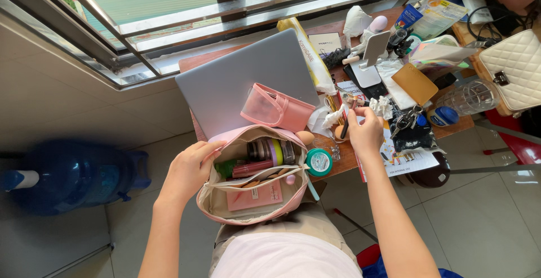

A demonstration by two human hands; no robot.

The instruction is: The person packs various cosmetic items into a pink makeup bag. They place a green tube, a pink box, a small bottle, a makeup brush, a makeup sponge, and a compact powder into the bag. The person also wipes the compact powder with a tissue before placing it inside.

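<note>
**Pink pouch held open at the surface's near edge**

The pink cosmetic pouch (253,199) is gaping open on the person's lap, against the near edge of the surface (344,159), showing tubes, a pink flat case and a cream lining. The left hand (189,171) is gripping its left rim, fingers curled over it. The right hand (365,130) is pinching a slim dark pencil (345,127) above the surface. Behind the pouch are lying a grey laptop (242,80) and a small translucent pink bag (276,109).

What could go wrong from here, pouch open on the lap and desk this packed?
1. The pink pouch sits open on the lap, steadied only by the left hand; it may tip and spill.
2. The right hand works over clutter; the round green tin at the desk edge could get knocked off.
</note>
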